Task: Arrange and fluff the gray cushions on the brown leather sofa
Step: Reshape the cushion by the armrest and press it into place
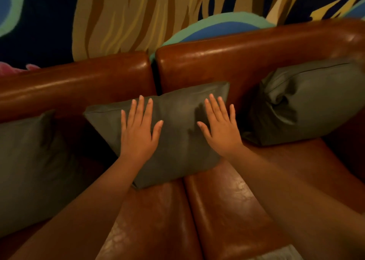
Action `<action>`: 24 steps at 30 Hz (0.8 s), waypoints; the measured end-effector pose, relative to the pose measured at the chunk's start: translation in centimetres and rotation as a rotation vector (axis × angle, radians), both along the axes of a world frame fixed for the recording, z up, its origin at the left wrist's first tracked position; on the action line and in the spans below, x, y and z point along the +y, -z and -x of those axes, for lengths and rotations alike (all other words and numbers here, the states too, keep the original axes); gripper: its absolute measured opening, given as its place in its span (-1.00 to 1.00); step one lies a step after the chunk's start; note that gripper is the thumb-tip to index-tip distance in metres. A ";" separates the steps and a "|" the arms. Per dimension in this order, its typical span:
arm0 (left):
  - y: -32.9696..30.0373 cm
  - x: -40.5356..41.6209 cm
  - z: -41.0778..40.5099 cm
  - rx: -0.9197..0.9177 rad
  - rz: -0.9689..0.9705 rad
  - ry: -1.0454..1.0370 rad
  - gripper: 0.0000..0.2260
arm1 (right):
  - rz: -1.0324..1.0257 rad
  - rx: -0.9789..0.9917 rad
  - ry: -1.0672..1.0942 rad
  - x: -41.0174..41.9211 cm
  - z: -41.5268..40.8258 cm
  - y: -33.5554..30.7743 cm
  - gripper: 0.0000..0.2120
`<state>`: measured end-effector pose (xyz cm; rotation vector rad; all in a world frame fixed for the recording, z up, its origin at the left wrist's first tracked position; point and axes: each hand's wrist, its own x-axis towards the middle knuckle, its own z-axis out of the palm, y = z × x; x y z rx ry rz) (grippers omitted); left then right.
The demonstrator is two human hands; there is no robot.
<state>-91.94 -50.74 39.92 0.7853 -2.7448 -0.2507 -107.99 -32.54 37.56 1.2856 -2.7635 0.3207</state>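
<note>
Cushions, three of them and all gray, sit on the brown leather sofa (227,210). The middle cushion (177,141) leans on the sofa back, right over the gap between the two seat pads. The left hand (138,133) lies flat on it with straight, spread fingers. The right hand (221,129) lies flat on it too, fingers straight, near its right edge. Neither hand grips anything. The left cushion (33,161) rests at the left side. The right cushion (304,105) leans in the right corner, puffy and creased. Behind the sofa is a painted wall (128,16) with yellow, blue and green shapes.
</note>
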 end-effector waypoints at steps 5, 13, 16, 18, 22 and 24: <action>-3.2 3.3 3.5 0.111 -0.122 0.096 -0.42 | 0.099 -0.184 -0.103 3.4 3.1 -3.5 -0.38; -5.6 13.7 14.5 0.140 -0.249 0.148 -0.44 | 0.119 -0.124 -0.119 13.7 14.3 -7.2 -0.47; -5.7 19.5 20.5 0.132 -0.306 0.132 -0.47 | 0.073 -0.119 -0.115 18.4 19.9 -7.9 -0.47; -5.8 22.7 24.2 0.107 -0.343 0.108 -0.45 | 0.019 -0.128 -0.119 21.0 23.6 -8.5 -0.45; -4.9 26.3 29.3 0.060 -0.370 0.083 -0.48 | -0.071 -0.153 -0.141 24.9 29.0 -8.7 -0.46; -4.4 26.9 30.9 0.035 -0.396 0.061 -0.58 | -0.090 -0.174 -0.152 26.0 31.0 -8.5 -0.47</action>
